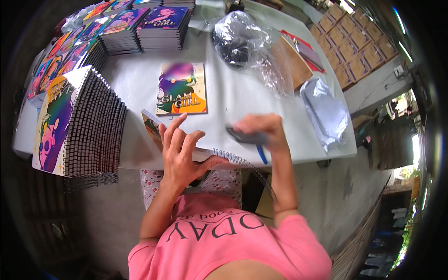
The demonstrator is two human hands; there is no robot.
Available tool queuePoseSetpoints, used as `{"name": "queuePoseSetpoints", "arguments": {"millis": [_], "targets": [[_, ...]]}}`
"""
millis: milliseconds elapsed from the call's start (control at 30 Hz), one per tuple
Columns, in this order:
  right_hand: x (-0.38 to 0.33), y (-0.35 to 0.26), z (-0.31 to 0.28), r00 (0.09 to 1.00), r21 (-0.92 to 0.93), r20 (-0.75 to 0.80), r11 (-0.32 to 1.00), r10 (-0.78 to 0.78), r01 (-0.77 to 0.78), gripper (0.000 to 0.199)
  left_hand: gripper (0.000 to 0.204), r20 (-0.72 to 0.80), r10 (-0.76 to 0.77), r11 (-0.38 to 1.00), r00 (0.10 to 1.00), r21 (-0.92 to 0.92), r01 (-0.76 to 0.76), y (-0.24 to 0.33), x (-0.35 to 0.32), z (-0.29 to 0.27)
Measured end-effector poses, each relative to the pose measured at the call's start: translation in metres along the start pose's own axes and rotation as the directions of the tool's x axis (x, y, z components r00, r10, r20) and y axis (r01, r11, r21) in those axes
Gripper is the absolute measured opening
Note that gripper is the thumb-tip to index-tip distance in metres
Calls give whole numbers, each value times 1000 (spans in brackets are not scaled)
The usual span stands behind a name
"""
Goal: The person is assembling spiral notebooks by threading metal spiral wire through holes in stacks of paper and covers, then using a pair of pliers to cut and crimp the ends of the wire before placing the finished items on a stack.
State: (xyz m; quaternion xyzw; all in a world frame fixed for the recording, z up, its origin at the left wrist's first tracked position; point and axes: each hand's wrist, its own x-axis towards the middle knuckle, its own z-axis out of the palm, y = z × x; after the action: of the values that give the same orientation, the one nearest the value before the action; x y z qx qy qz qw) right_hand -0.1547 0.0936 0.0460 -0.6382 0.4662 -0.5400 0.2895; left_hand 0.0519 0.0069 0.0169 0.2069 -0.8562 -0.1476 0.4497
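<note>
My left hand (179,151) holds a spiral-bound notebook (151,125) at the table's near edge, fingers spread over its cover, thumb by the wire spine (242,164). My right hand (261,130) is closed around a dark grey tool with a blue handle (261,153), just above the spine's right end. Beyond the hands a single colourful notebook (181,88) lies flat on the white table (242,98).
A tall leaning stack of spiral notebooks (79,126) stands at the left. More notebook stacks (140,28) line the far left. Clear plastic wrap over dark items (242,39), a brown board (293,60) and a silver bag (324,112) lie to the right. Cardboard boxes (357,39) beyond.
</note>
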Motion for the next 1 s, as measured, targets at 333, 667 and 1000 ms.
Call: {"name": "queuePoseSetpoints", "arguments": {"millis": [333, 667, 1000], "targets": [[21, -8, 14, 983, -329, 156, 943, 99, -43, 40, 79, -73, -76, 987, 994, 133, 86, -3, 11, -10], [25, 10, 19, 965, 560, 23, 803, -262, 205, 33, 68, -163, 21, 999, 986, 43, -14, -38, 23, -18], [42, 2, 22, 980, -334, 77, 931, 184, -149, 34, 68, -169, 15, 999, 985, -45, -23, -38, 21, -15]]}}
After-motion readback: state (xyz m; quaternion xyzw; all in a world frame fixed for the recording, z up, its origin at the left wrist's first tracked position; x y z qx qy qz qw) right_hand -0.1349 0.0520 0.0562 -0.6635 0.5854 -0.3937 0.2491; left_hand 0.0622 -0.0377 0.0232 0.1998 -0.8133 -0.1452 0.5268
